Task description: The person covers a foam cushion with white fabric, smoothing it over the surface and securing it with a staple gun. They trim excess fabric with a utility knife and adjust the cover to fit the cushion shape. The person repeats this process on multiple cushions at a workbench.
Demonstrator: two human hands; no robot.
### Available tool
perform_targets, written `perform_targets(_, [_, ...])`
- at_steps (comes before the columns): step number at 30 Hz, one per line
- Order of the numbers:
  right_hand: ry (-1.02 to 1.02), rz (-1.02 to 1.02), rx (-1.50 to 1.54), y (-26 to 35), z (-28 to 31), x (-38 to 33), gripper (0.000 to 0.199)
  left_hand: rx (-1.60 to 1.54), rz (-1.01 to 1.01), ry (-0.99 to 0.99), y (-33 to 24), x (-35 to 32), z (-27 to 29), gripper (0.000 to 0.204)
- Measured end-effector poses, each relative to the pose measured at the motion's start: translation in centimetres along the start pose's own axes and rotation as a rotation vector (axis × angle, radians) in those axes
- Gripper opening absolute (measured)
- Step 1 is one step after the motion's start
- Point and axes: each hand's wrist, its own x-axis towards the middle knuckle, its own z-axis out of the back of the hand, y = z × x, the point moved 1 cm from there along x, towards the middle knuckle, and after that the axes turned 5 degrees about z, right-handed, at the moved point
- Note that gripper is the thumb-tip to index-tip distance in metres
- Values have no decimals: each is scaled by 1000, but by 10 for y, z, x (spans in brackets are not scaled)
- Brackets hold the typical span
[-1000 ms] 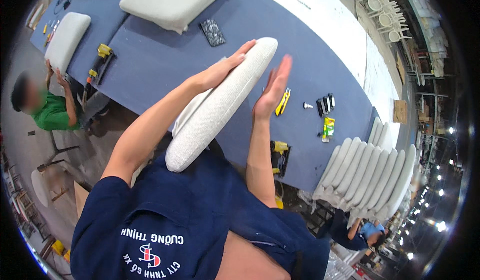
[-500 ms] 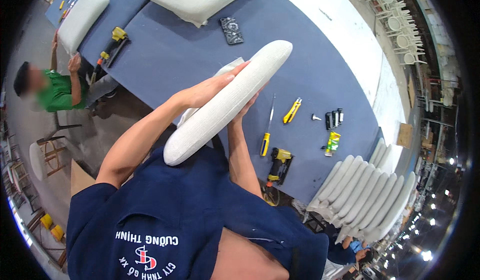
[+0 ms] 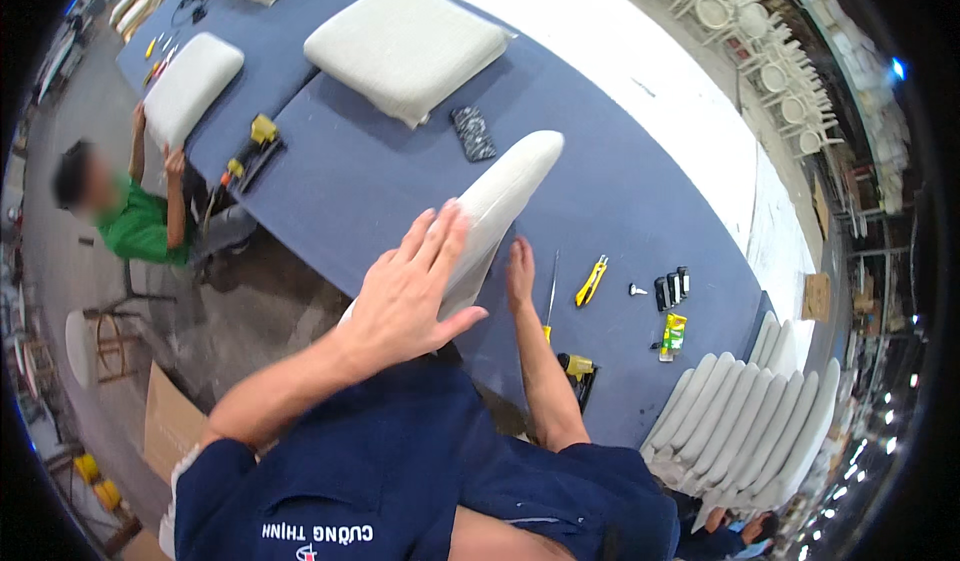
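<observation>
A long off-white upholstered seat cushion (image 3: 510, 189) stands on its edge on the blue-grey table (image 3: 360, 181) in front of me. My left hand (image 3: 410, 286) lies flat with spread fingers against the cushion's near face. My right hand (image 3: 519, 273) presses against its far side, low down, next to the table top. The cushion is pinched between both palms and tilts away toward the upper right.
A bigger square cushion (image 3: 405, 46) lies further back, a dark patterned phone (image 3: 472, 133) beside it. A yellow cutter (image 3: 590, 281), a screwdriver (image 3: 551, 291), black clips (image 3: 672, 288) and a power tool (image 3: 578, 373) lie at the right. Stacked cushions (image 3: 745, 426) stand lower right. A person in green (image 3: 140, 223) works at the left.
The cushion has come down from a raised tilt toward the table. My left hand slid from its top edge onto its near face, and my right hand dropped lower behind it.
</observation>
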Motion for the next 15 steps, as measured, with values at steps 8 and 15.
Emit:
perform_targets(8, [51,79,-13,86,-1,142,98,48,261,-10,4,2,-3,68])
perform_targets(15, [-112,-119,-692,130,18,62,86,-108,192,5,136,32,-2,58])
